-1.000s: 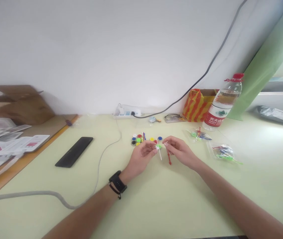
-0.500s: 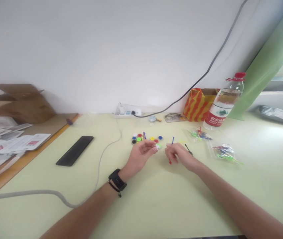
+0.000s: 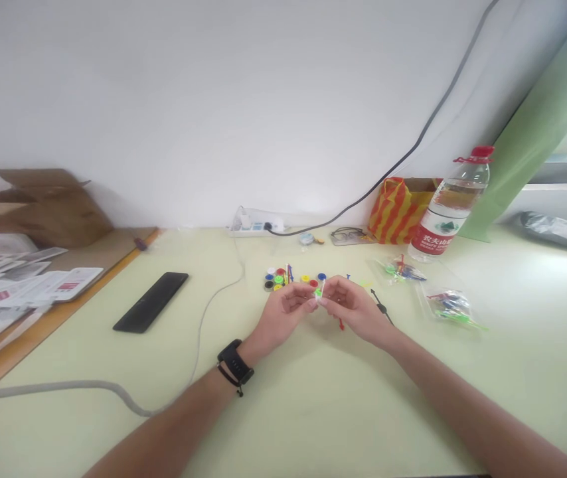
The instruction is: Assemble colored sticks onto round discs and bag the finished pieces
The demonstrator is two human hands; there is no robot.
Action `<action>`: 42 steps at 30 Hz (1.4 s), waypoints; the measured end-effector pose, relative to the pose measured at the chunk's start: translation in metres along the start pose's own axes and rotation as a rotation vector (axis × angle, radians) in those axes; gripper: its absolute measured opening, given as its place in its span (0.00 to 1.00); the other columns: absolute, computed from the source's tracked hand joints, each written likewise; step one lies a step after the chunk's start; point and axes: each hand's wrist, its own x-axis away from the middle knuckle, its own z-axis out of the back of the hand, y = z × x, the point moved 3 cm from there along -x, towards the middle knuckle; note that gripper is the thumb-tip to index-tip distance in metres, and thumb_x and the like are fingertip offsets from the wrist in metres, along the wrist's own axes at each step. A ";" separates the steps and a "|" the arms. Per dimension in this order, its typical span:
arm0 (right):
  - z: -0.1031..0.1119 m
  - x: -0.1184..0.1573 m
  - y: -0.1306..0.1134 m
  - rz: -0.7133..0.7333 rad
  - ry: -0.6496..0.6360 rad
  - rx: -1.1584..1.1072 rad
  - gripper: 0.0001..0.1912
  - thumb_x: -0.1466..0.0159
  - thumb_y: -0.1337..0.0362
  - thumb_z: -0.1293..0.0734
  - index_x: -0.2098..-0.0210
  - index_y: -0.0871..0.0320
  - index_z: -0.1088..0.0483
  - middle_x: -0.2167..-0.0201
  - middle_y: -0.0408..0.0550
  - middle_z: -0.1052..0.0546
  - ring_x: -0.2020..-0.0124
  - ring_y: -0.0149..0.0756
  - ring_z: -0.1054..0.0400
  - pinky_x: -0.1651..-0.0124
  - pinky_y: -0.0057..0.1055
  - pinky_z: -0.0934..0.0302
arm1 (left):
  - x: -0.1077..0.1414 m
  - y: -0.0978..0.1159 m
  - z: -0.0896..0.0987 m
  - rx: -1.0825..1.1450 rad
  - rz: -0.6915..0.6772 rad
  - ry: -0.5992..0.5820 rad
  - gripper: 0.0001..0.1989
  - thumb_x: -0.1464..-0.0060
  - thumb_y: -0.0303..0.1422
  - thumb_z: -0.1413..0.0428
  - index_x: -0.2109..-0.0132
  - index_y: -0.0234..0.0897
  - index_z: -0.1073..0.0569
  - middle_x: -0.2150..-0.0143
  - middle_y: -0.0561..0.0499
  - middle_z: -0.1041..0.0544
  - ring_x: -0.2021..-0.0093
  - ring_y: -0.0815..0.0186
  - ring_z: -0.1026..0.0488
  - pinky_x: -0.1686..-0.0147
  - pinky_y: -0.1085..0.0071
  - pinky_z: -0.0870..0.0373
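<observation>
My left hand (image 3: 283, 313) pinches a small green and white piece (image 3: 318, 293) at the middle of the table. From the right, my right hand (image 3: 354, 311) meets it, thumb and fingers closed on a thin white part at the same piece. Behind my left hand lie several coloured round discs (image 3: 277, 279), with thin sticks beside them. A blue disc (image 3: 322, 276) is just behind the fingers. A red arrow piece (image 3: 341, 324) shows below my right hand, and a black arrow piece (image 3: 382, 307) lies to its right.
Bags of coloured pieces (image 3: 451, 305) lie at the right, before a water bottle (image 3: 440, 222) and a striped bag (image 3: 397, 211). A black phone-like slab (image 3: 151, 302) and a grey cable (image 3: 198, 338) are at the left. A power strip (image 3: 256, 226) stands by the wall.
My right hand has moved left and up from beside the red and blue arrows to my left hand, its fingers now on the small piece. My left hand has barely moved.
</observation>
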 end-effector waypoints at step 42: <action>0.003 0.010 -0.001 0.300 0.053 0.628 0.31 0.28 0.57 0.39 0.28 0.44 0.52 0.63 0.45 0.28 0.74 0.33 0.37 0.66 0.33 0.36 | -0.003 -0.002 0.010 0.211 0.270 0.001 0.13 0.45 0.40 0.34 0.59 0.34 0.18 0.62 0.45 0.20 0.62 0.66 0.25 0.55 0.69 0.27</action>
